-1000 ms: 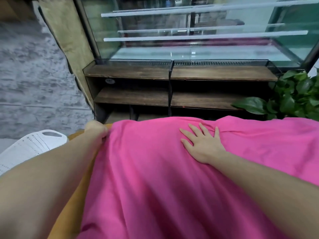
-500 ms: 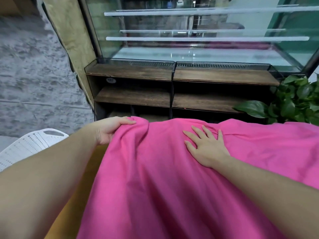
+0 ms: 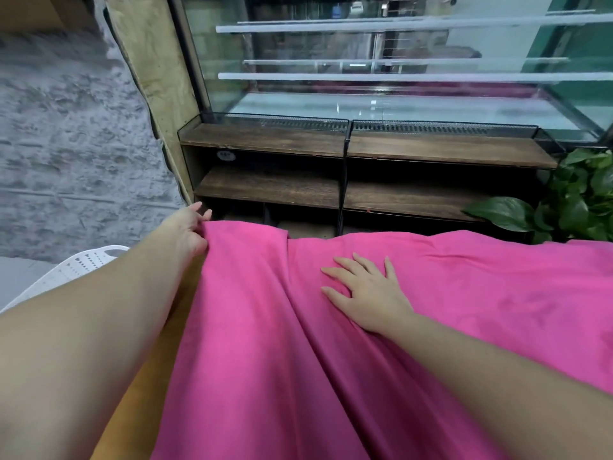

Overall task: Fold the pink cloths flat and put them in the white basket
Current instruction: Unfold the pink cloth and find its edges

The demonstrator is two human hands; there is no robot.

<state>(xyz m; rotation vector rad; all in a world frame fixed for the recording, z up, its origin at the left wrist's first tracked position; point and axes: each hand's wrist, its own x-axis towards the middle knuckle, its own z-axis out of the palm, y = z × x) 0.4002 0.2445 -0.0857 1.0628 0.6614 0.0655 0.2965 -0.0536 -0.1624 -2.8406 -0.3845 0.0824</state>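
While pink cloth (image 3: 331, 343) covers table, white basket (image 3: 69, 270) behind left arm.

Shop or café, glass display case (image 3: 381, 68), wooden shelves (image 3: 298, 187), potted plant (image 3: 570, 200)

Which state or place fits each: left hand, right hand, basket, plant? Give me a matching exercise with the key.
Things:
1. left hand
2. right hand
3. basket
4. plant

States or places:
A. lies flat on the cloth
B. far right, past the cloth
C. pinches the cloth's far left corner
D. low at the left, behind the left arm

Pairs: 1-C, 2-A, 3-D, 4-B
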